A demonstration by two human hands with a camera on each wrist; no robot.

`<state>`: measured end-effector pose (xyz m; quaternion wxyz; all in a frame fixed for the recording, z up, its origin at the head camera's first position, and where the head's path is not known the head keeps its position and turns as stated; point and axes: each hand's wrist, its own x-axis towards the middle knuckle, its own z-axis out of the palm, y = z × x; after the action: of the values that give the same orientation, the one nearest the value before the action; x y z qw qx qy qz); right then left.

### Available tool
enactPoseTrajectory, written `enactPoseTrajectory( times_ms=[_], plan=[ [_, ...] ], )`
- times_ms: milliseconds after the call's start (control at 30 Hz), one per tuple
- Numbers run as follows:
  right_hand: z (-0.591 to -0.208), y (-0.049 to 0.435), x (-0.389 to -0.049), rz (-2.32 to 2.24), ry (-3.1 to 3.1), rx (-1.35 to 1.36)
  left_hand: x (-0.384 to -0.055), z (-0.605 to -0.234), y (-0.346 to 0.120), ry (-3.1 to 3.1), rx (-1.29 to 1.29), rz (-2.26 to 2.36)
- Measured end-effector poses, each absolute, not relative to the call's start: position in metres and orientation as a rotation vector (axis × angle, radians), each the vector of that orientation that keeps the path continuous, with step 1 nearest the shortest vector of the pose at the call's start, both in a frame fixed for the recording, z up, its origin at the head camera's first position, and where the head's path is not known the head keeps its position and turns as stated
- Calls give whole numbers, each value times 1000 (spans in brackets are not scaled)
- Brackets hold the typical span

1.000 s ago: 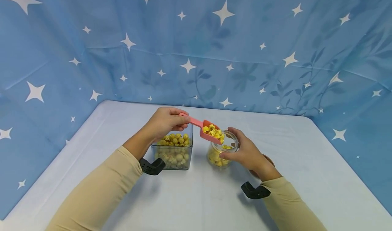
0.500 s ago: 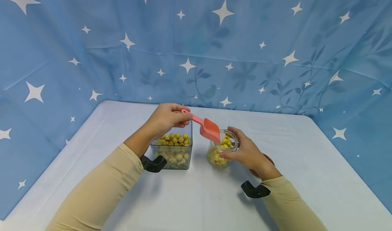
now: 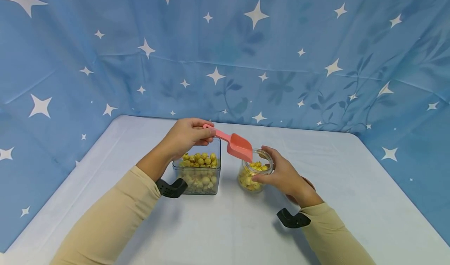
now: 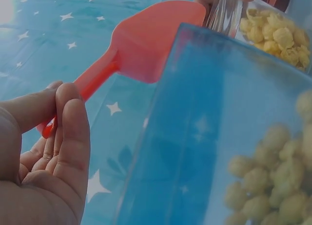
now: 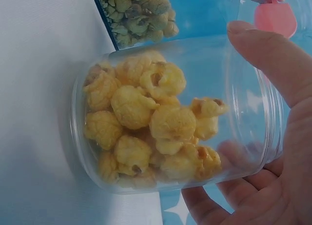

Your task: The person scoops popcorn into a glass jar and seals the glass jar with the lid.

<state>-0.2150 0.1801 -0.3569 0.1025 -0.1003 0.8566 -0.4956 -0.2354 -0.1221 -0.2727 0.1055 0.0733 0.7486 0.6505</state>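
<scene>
My left hand [image 3: 190, 136] pinches the end of the handle of a pink scoop [image 3: 240, 147]. Tilted down to the right, the scoop has its lip at the rim of a glass jar [image 3: 250, 182], and no popcorn shows in its bowl. Yellow popcorn [image 5: 168, 120] fills the lower part of the jar. Around the jar's upper part, my right hand [image 3: 281, 174] curls its thumb and fingers. Below the left hand stands a clear square container [image 3: 197, 181] partly filled with round popcorn [image 4: 273, 181].
A brown round object [image 3: 293, 198], mostly hidden, lies on the table behind the right wrist. The white-covered table [image 3: 218, 233] ends at a blue curtain with stars [image 3: 225, 54].
Popcorn in the scoop a second ago has dropped into the jar. The left hand has tipped the scoop, then drawn slightly left. The right hand stays in place on the jar.
</scene>
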Motion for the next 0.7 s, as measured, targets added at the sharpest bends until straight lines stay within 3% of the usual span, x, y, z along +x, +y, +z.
enactPoseTrajectory(
  times_ms=[300,700],
  plan=[
    [-356,179,-213,-1437,2532,-325,-226,-268,-154,2251,277,1929],
    [-320,171,-220,-1214,2816,-718,-212,-253,-210,2434,241,1830]
  ],
)
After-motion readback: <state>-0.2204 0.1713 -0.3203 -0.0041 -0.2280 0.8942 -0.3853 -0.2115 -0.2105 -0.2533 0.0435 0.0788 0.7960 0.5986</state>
